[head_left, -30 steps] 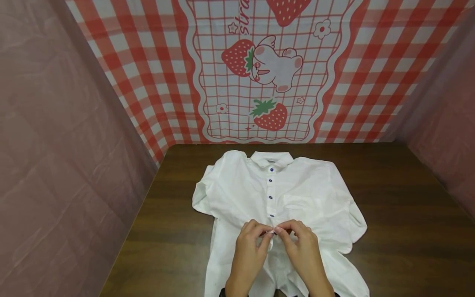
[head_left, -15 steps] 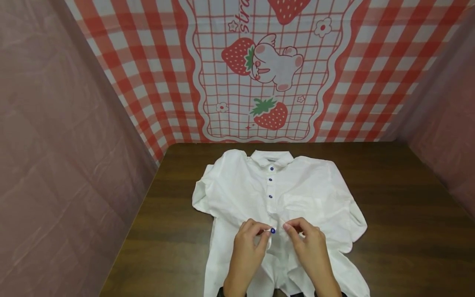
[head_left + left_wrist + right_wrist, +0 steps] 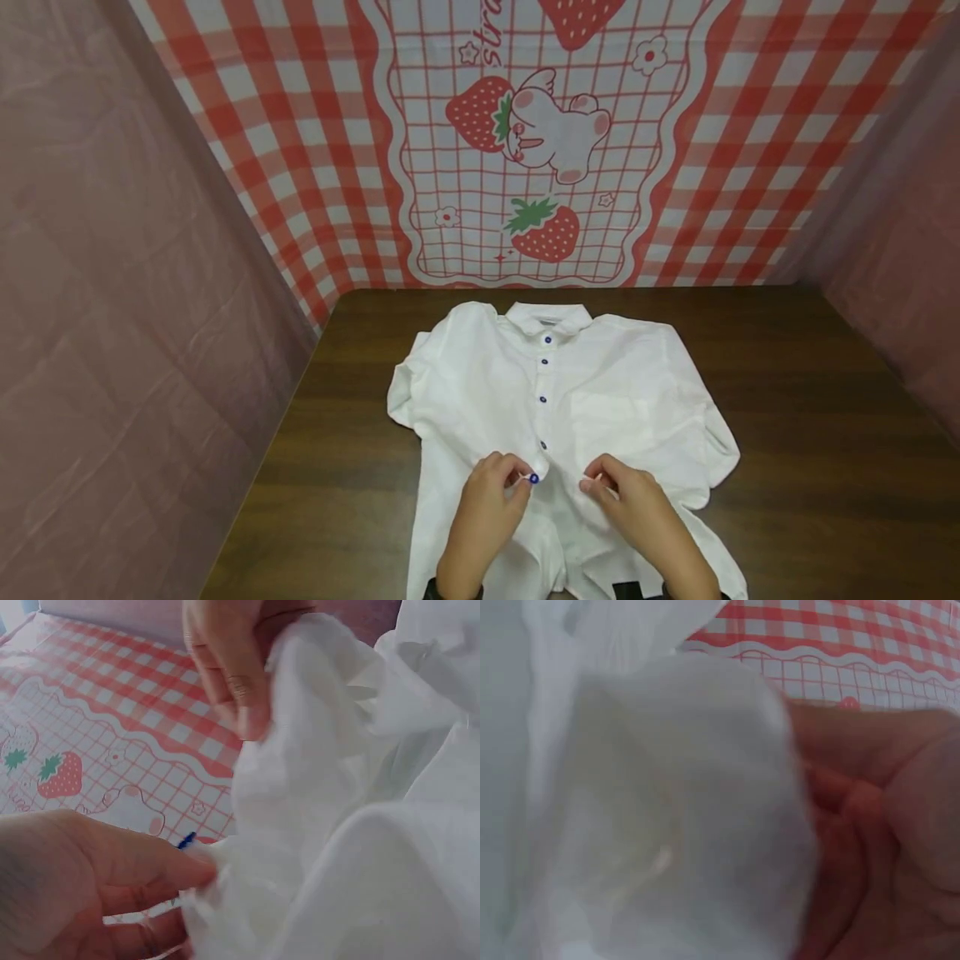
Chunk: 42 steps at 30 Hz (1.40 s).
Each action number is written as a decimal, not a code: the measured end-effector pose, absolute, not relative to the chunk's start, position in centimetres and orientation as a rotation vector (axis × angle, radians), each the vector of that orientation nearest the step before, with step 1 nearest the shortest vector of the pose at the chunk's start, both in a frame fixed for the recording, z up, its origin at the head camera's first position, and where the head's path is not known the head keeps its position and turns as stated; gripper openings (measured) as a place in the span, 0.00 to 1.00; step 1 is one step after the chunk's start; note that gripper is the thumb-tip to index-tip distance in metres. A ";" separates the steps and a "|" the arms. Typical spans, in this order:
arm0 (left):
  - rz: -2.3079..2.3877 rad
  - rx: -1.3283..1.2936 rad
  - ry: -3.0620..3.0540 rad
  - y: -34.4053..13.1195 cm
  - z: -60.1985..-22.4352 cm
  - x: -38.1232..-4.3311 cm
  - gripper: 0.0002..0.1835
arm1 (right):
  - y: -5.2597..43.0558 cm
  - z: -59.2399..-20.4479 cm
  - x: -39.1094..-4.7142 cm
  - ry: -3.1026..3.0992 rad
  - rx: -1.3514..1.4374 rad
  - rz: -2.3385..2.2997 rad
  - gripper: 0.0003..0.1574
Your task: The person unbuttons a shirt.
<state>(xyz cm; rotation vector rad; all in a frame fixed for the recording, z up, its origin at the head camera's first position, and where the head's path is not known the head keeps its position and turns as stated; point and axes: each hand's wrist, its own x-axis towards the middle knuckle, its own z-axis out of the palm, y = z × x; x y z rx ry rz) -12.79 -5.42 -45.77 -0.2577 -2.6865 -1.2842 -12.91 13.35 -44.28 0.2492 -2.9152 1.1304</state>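
While the left hand (image 3: 483,512) pinches one front edge of a white, collared, short-sleeved fabric shirt (image 3: 480,392) between thumb and fingers, right beside a round blue button (image 3: 533,479), the right hand (image 3: 633,504) pinches the opposite edge, and the two edges stand apart between the hands. The shirt lies face up beneath them, its lower front parted. Farther up, four more blue buttons run in a line to the folded white collar (image 3: 525,321). A dark brown wood-grain table (image 3: 315,483) bears the shirt; beyond its far edge hangs a red-and-white checked cloth (image 3: 300,158) printed with strawberries.
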 end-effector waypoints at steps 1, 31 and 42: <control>-1.273 -0.262 -2.711 -5.6 -45.8 -12.8 0.04 | 13.4 -44.5 -12.9 -2.994 0.269 1.143 0.10; -1.095 -0.330 -2.787 -6.4 -44.7 -12.1 0.08 | 11.6 -50.0 -14.2 -2.965 0.008 0.844 0.30; -1.129 -0.329 -2.956 -7.0 -44.3 -11.7 0.07 | 16.2 -48.7 -15.1 -3.234 0.163 0.672 0.34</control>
